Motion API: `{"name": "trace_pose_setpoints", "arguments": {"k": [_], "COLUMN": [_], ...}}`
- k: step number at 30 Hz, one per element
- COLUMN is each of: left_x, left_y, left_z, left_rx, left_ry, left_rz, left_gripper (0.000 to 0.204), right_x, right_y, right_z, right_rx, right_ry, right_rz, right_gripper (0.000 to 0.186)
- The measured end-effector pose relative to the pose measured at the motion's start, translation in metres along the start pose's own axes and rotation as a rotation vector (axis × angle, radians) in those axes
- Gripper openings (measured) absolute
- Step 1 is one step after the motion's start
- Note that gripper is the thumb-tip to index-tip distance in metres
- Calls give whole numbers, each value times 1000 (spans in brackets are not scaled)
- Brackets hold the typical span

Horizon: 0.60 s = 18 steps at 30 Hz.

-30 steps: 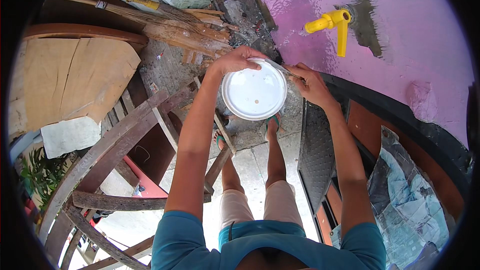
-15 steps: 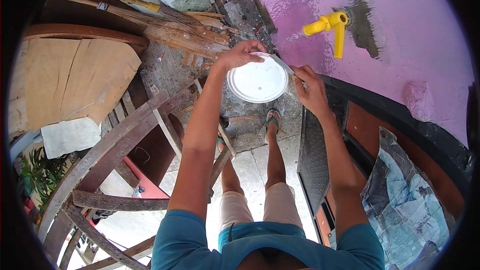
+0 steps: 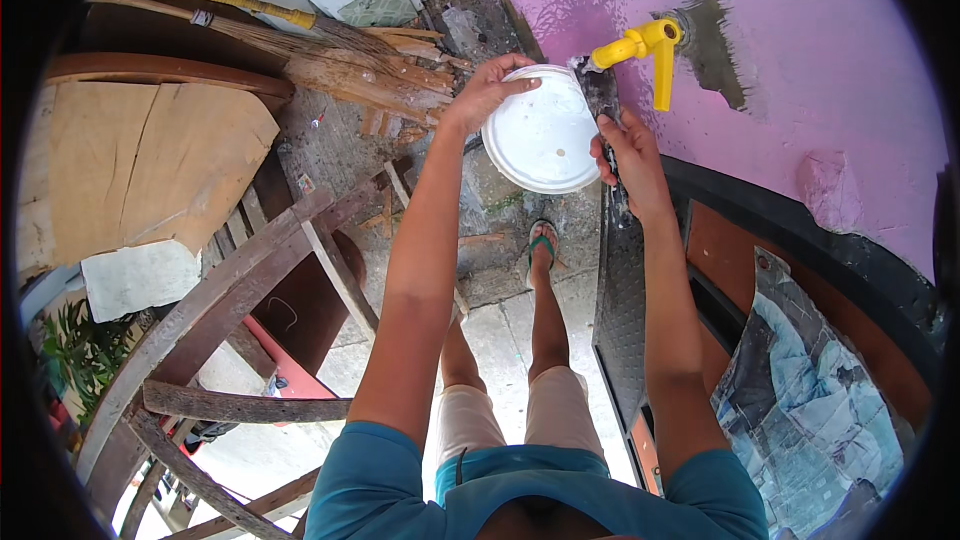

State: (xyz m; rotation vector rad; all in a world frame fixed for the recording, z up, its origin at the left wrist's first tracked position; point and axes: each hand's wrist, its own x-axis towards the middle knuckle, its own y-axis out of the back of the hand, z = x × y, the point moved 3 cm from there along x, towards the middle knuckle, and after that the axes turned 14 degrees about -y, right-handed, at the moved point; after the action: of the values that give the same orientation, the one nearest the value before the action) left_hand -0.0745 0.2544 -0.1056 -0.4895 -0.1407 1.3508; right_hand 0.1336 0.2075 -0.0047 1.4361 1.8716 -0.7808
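My left hand (image 3: 487, 95) grips a round white plastic lid (image 3: 535, 145) by its far left rim, thumb on top and fingers beneath. The lid has a raised edge and a small tan spot. In my right hand (image 3: 632, 162), closed around its handle, is a dark flat-bladed scraper (image 3: 600, 92) with white smears. Its blade stands at the lid's right edge, tip close under the mouth of a yellow tap (image 3: 640, 43). Whether water runs from the tap cannot be made out.
A wet pink wall (image 3: 780, 70) carries the tap. To the left lie a stick broom (image 3: 270, 37), wood scraps (image 3: 350, 80) and a curved wooden frame (image 3: 230, 280). On the right are a dark panel (image 3: 625, 310) and a crumpled tarp (image 3: 800, 380).
Both hands have moved right toward the tap, carrying the lid and the scraper. The scraper has turned from lying across the lid's edge to showing its dark flat side under the tap.
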Motion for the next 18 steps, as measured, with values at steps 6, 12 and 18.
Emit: {"name": "trace_pose_setpoints", "arguments": {"k": [6, 12, 18], "left_x": [-3, -5, 8], "left_y": [-3, -9, -29], "left_z": [-8, -18, -27], "left_rx": [-82, -229, -152], "left_ry": [26, -25, -20], "left_rz": [56, 134, 162], "left_gripper": [23, 23, 18], "right_x": [-25, -28, -35], "right_y": [6, 2, 6], "right_z": [2, 12, 17], "right_rx": [-898, -585, -367], "right_ry": [537, 511, 434], "right_rz": [635, 585, 570], "right_gripper": [40, 31, 25]}}
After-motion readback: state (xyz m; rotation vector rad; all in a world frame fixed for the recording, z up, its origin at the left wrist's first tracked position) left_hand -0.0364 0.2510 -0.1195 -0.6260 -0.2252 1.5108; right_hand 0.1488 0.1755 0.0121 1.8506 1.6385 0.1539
